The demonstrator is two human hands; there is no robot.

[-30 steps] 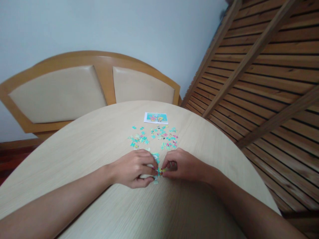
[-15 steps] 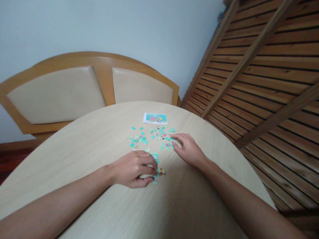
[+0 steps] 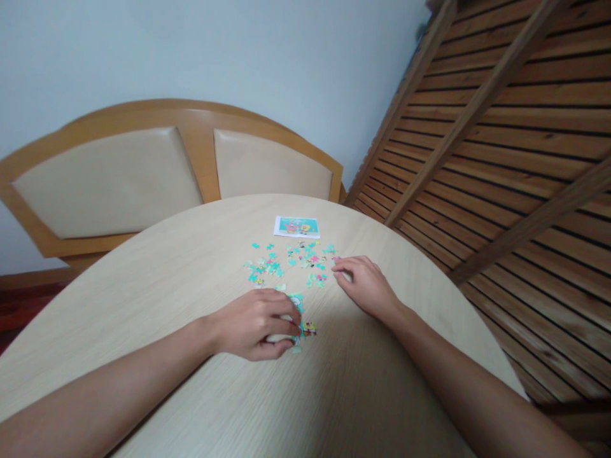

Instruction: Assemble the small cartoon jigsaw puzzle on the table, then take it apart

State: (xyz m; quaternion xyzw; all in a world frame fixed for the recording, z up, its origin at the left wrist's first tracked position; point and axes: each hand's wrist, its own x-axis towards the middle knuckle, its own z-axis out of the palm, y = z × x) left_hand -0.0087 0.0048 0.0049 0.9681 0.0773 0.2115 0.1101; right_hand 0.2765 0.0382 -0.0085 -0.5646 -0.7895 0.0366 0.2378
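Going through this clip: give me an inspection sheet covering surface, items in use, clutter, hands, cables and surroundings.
Surface: pale wood-look table with a curved edge.
Items in use: loose puzzle pieces in two scattered groups; a small puzzle section, seemingly joined, nearer the person; a picture sheet lying beyond.
Clutter: nothing seen.
Hands: left hand rests over the section, partly covering it; right hand has its fingertips by a pink piece, grip unclear.
Cables: nothing seen.
Surroundings: padded wooden panel, pale wall, slatted wood at right.
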